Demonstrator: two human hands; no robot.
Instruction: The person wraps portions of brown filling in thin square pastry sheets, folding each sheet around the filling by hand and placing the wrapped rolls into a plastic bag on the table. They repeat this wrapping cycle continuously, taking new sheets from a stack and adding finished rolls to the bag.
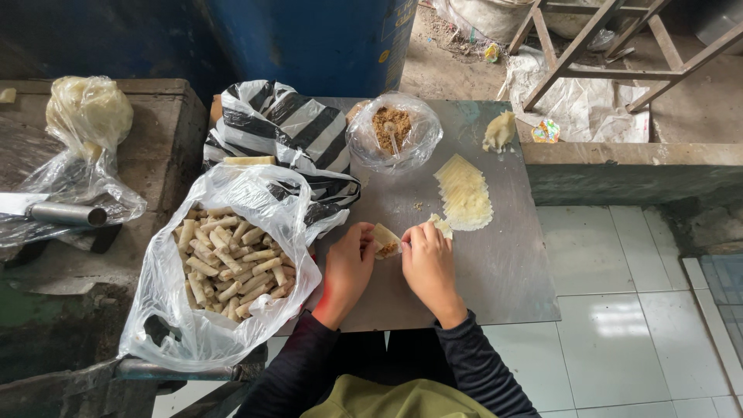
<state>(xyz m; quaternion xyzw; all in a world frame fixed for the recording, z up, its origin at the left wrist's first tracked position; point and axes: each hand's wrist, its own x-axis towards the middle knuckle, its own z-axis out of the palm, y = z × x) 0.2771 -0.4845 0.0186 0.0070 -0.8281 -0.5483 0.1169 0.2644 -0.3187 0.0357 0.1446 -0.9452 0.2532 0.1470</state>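
My left hand and my right hand both pinch a small pale pastry wrapper with brown filling showing at its lower edge. They hold it just above a grey metal board. A fanned stack of thin pale wrappers lies on the board just right of my right hand. Farther back stands a clear bag of brown crumbly filling with a spoon in it. A clear plastic bag full of finished small rolls sits left of my left hand.
A black-and-white striped bag lies behind the rolls. A lump of dough rests at the board's far right. On the left ledge are a bagged dough mass and a metal tube. A blue barrel stands behind; white floor tiles lie to the right.
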